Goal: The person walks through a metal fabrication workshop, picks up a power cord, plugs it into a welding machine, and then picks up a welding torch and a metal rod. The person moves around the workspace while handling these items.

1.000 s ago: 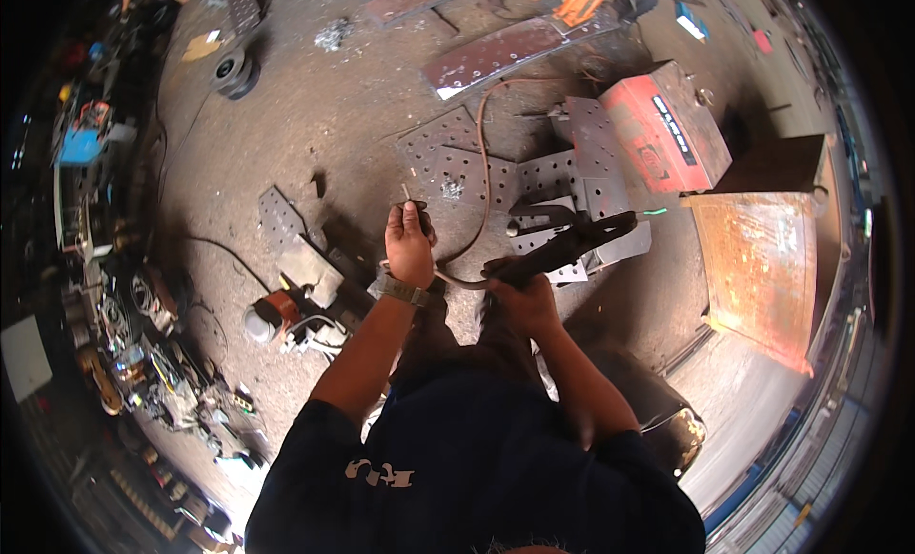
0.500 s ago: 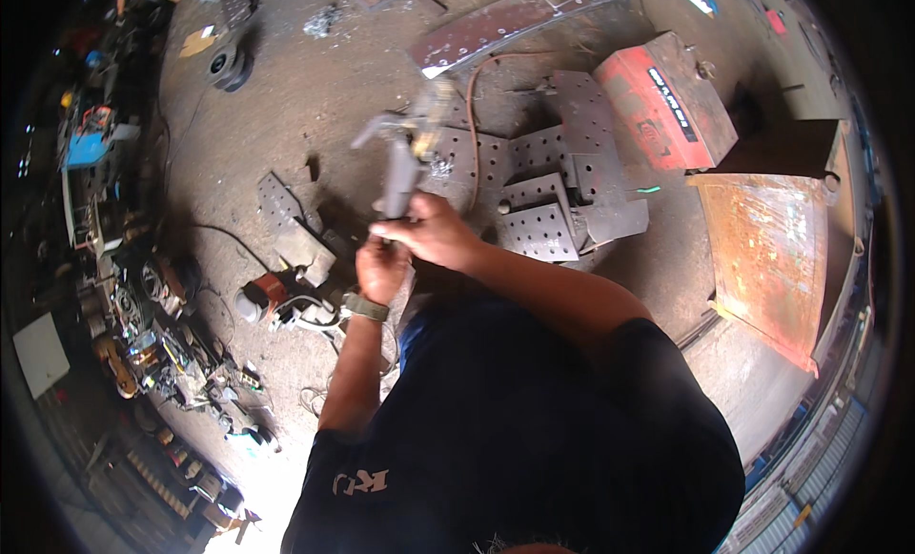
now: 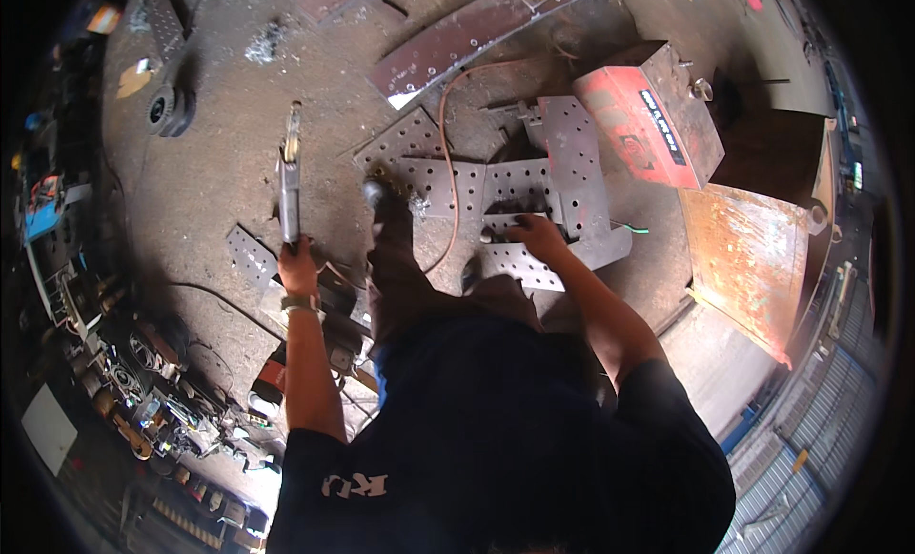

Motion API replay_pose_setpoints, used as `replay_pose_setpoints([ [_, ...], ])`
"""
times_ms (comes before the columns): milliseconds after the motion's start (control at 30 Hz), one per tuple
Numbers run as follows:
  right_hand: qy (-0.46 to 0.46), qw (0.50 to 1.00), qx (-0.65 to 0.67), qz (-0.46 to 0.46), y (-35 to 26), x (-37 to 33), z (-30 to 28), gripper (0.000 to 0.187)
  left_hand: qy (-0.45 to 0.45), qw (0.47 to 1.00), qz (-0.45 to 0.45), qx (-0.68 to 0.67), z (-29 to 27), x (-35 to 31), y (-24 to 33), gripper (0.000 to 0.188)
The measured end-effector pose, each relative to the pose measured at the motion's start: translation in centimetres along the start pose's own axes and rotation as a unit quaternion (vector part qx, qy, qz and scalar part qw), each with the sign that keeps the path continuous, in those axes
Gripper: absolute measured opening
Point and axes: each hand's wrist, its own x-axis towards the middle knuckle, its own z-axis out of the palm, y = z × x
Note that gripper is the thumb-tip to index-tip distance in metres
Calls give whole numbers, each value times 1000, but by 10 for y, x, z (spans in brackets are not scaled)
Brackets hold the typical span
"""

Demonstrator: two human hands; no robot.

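Note:
Upright in front of me on the left, a long grey metal hand tool (image 3: 290, 187) tapers to a narrow yellowish end; its exact kind is unclear. My left hand (image 3: 297, 266), with a watch on the wrist, is closed around its lower end. My right hand (image 3: 539, 237) reaches down to a stack of steel plates with round holes. Its fingers curl at the raised edge of the nearest perforated steel plate (image 3: 519, 267), and the fingertips are partly lost in dark shadow. Close to the same hand is a small round bar end (image 3: 488, 235).
A red metal box (image 3: 634, 125) and a rusty sheet-metal panel (image 3: 739, 258) stand at the right. A brown hose (image 3: 450, 163) crosses the plates. My dark shoe (image 3: 377, 193) is beside them. Tools and cables crowd the left side; a long drilled beam (image 3: 467, 44) lies farther off.
My hands have parted. The left has swung left with the grey tool, while the right has let go of it and moved right, down to the perforated plates.

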Motion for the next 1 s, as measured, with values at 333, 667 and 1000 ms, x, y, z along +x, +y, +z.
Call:
replay_pose_setpoints([
  [333,53,988,86,114,53,94,1,39,-77,953,-246,-159,65,149,-45,29],
  [667,58,991,42,113,42,199,-18,37,-97,947,-302,-57,43,141,-56,32],
  [1000,38,951,205,228,154,373,53,33,-3,981,-151,118,33,172,-103,39],
])
